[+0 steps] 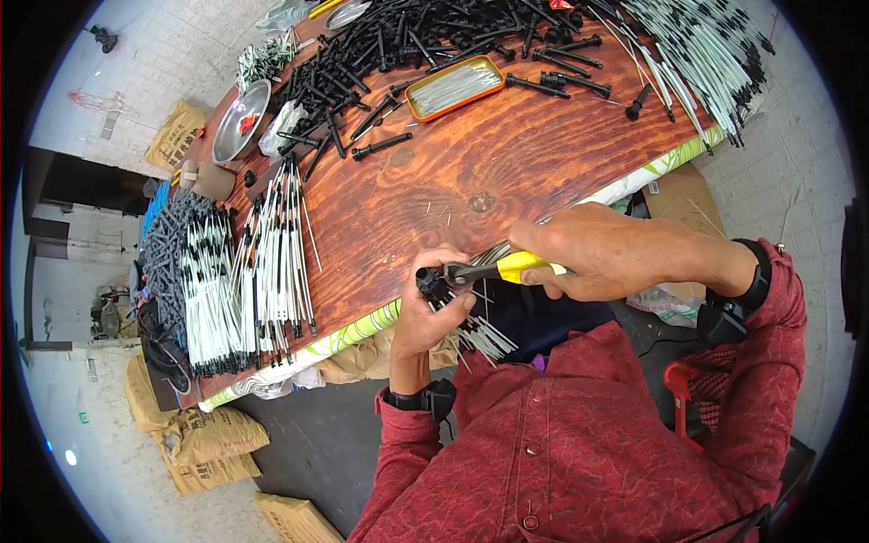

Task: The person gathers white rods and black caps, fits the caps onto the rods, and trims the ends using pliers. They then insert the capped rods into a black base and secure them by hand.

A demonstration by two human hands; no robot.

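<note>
My left hand (433, 312), its fingers closed, grips a black plastic fitting (429, 281) with a round, ring-like end in front of my body. Several thin white rods (489, 339) run down from below that hand; how they join the fitting is hidden. My right hand (597, 253) is wrapped round the yellow handles of a pair of pliers (518, 265). The dark metal jaws of the pliers meet the fitting beside my left thumb. Just what the jaws bite on is too small to tell. Both hands are at the table's near edge.
On the wooden table (380, 217) lies a heap of black plastic parts (398, 41). An orange-rimmed tin (455, 88) holds thin pale pins. White rods with black ends (272, 262) are bundled at left, more rods (701, 59) at far right. A metal dish (241, 122) stands far left.
</note>
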